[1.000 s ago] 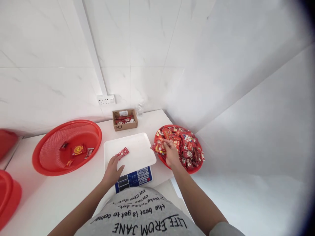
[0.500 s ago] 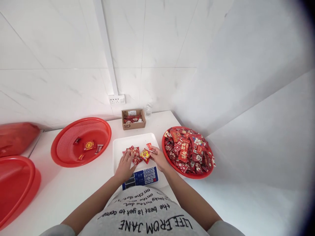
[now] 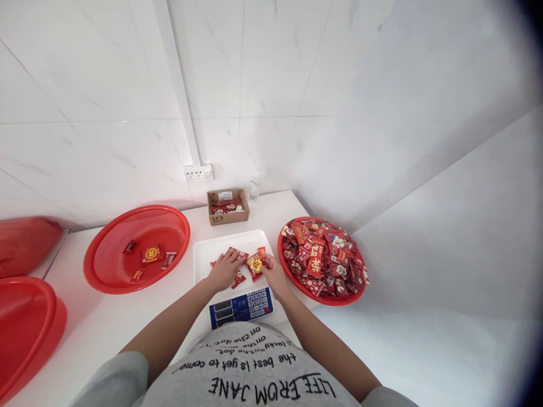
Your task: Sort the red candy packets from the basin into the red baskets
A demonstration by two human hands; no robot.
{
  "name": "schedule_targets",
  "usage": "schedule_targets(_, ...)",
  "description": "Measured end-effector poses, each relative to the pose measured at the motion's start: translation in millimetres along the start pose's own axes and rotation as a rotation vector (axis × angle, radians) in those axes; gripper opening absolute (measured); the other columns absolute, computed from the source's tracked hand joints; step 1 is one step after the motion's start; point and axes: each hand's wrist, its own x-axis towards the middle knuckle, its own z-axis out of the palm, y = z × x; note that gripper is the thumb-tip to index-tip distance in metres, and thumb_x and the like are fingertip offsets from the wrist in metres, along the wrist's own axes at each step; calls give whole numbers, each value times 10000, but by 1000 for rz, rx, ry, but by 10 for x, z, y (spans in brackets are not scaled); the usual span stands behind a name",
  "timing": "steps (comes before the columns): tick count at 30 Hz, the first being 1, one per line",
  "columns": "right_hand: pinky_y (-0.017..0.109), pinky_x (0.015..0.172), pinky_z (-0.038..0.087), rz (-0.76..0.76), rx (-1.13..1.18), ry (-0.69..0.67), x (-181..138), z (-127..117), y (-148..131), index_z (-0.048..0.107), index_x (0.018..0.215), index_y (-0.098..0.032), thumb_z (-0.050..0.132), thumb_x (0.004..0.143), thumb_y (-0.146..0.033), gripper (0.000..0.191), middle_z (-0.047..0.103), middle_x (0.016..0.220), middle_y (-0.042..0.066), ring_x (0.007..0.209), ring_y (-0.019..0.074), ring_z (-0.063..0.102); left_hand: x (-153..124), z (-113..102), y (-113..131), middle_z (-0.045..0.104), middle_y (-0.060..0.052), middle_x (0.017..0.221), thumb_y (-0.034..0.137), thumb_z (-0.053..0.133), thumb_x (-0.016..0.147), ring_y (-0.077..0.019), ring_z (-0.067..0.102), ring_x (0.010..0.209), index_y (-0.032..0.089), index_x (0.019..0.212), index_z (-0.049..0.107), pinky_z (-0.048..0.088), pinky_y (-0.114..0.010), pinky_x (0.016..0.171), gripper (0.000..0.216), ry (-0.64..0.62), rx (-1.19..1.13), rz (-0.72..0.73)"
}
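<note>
A white scale tray (image 3: 203,251) sits on an electronic scale with a blue keypad (image 3: 241,306) in front of me. Several red candy packets (image 3: 238,278) lie on the tray. My left hand (image 3: 223,270) rests flat on top of those packets, fingers spread. My right hand (image 3: 274,274) pinches a red and yellow packet (image 3: 254,264) at the tray's right side. A red round basket (image 3: 352,291) heaped with red candy packets stands just right of the scale.
A red mesh basket (image 3: 106,277) with a few packets sits left of the scale. A small cardboard box (image 3: 227,215) of packets and a clear bottle (image 3: 253,190) stand by the wall. More red baskets (image 3: 25,322) are stacked at the far left.
My right hand brought a handful of packets from the right basket onto the scale tray. My left hand slid up over the pile, which grew from one packet to several.
</note>
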Motion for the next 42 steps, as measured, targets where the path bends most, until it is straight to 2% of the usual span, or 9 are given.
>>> schedule_targets(3,412,1009,380,-112,-218,-8,-20,-27,50,577,1120,-213,567,665,-237,455,604,1182,54,1137,215,523,94,-55,-88,325,-63,1469,115,360,857,-279,203,1373,275,1320,445,181,-515,1089,497,6,27,35)
schedule_targets(7,388,990,399,-181,-357,-19,-87,-101,67,574,1159,-198,531,706,-254,459,593,1208,70,1126,215,531,64,-25,-215,362,-93,1442,217,435,857,-270,275,1343,237,1349,392,244,-483,1079,493,155,-25,-58)
schedule_targets(10,375,932,447,-169,-415,-44,-155,-134,97,576,1167,-228,514,730,-256,442,607,1184,48,1076,204,558,-86,94,-290,421,-96,1393,278,447,860,-240,356,1296,215,1334,411,298,-428,1069,480,204,-100,-45)
schedule_targets(15,352,906,466,-132,-467,-94,-234,-107,120,572,1181,-226,503,730,-207,456,598,1204,45,1079,195,558,-423,327,-337,345,-107,1441,283,439,859,-264,267,1344,194,1308,451,296,-438,1074,458,177,-97,-49)
schedule_targets(20,335,870,484,-125,-472,-192,-274,-34,32,571,1185,-224,510,734,-200,456,610,1186,46,1065,189,568,-567,265,-264,390,-104,1403,201,429,844,-240,374,1268,187,1314,433,340,-389,1040,471,207,-15,-150)
schedule_targets(25,336,830,496,-113,-506,-248,-327,3,-41,591,1162,-218,520,735,-211,433,622,1172,49,1022,196,583,-494,62,-221,471,-91,1319,273,466,844,-263,492,1099,212,1270,476,399,-396,942,430,212,60,-295)
schedule_targets(30,334,829,495,-127,-519,-263,-359,-25,-48,620,1115,-240,526,744,-236,383,641,1144,33,998,194,597,-373,47,-219,444,-109,1310,374,472,849,-250,481,1138,194,1267,460,380,-358,953,456,259,-84,-396)
schedule_targets(37,348,850,485,-125,-540,-279,-379,-54,-37,634,1089,-209,521,750,-258,361,673,1064,52,939,194,621,-284,79,-103,397,-90,1380,439,486,836,-268,467,1150,220,1301,435,399,-376,933,517,253,-122,-338)
schedule_targets(42,338,852,481,-116,-541,-280,-392,-59,-43,634,1091,-207,511,754,-263,363,673,1068,50,936,189,622,-243,69,-84,408,-114,1390,339,420,879,-266,455,1174,188,1306,446,371,-385,970,454,229,-60,-316)
